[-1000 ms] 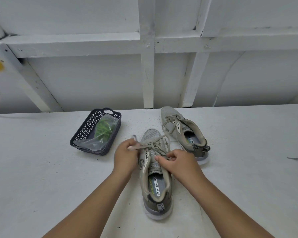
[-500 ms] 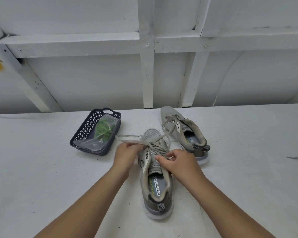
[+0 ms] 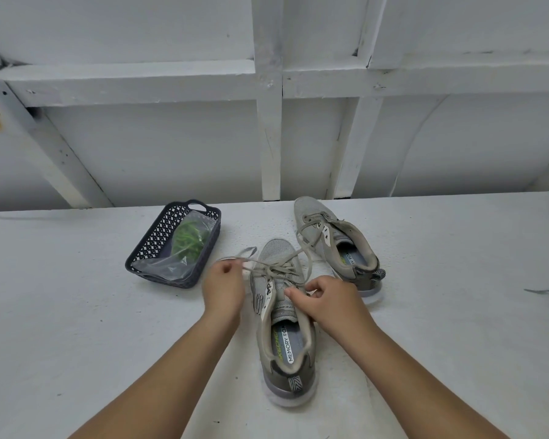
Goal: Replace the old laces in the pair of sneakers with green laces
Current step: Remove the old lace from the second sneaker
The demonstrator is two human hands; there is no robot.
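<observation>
The left hand (image 3: 223, 288) pinched the limp flat grey lace (image 3: 274, 270); the right hand (image 3: 325, 301) gripped the grey mesh sneaker's (image 3: 284, 315) tongue. The lace likely slides easily, best held near its tip.

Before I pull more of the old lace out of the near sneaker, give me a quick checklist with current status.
1. Left hand pinches the old lace: ok.
2. Right hand steadies the near sneaker at its eyelets: ok.
3. Lace free of knots: cannot tell.
4. Green laces ready: not ok, still bagged in the basket.
5. Far sneaker unlaced: not ok, its lace is still threaded.
6. Near sneaker flat on the table: ok.
</observation>
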